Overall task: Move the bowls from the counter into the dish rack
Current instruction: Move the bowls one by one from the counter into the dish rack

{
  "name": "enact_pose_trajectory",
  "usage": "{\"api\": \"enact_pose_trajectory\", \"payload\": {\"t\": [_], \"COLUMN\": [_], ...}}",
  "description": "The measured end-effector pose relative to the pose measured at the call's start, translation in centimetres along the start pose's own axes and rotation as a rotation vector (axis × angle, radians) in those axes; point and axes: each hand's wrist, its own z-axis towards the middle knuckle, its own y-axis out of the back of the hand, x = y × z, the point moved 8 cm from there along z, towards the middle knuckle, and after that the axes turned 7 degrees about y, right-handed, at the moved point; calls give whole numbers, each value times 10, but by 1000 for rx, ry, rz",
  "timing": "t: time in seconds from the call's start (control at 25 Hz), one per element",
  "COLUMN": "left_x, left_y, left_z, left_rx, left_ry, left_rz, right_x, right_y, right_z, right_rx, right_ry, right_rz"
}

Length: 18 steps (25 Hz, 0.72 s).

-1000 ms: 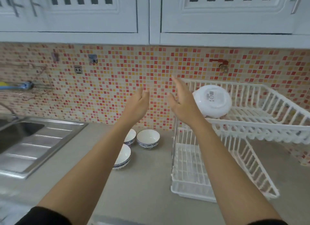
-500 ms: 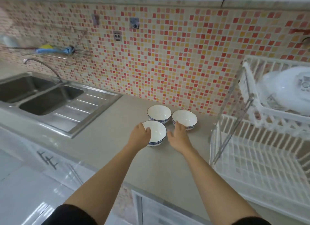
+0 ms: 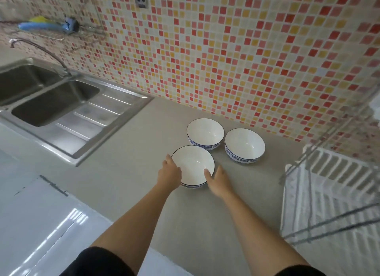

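Three white bowls with blue patterned outsides stand on the grey counter (image 3: 127, 172) near the tiled wall. The nearest bowl (image 3: 194, 165) sits between my hands. My left hand (image 3: 169, 173) wraps its left side, and my right hand (image 3: 218, 181) presses its right side with the thumb over the rim. The bowl still rests on the counter. Behind it are the far left bowl (image 3: 205, 132) and the right bowl (image 3: 244, 145), both untouched. The white dish rack (image 3: 329, 172) stands to the right, its lower tier showing.
A steel double sink (image 3: 51, 102) with a curved tap (image 3: 39, 48) fills the left. Grey metal struts of the rack (image 3: 329, 226) cross the lower right. A wall socket (image 3: 141, 1) sits high on the mosaic tiles. The counter's front edge runs diagonally at lower left.
My view has dropped from the cabinets to the counter. Both hands came down from chest height and closed in on the nearest bowl from either side.
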Motion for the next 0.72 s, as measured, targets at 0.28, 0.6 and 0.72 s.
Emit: {"api": "enact_pose_trajectory", "payload": {"t": [0.28,0.6,0.72], "left_x": [3,-5,-19], "left_y": [-4,48,86], "left_z": [12,-48,-92], "left_rx": [-50,-80,-79], "left_ry": [68,-107,-246], "left_rz": [12,-477,-739], "right_x": [-56,34,77], "right_y": [-53,18,49], "right_z": [63,-48,-101], "right_rx": [106,-78,-117], "right_ry": [-13,165,312], "right_rz": [191,300,449]}}
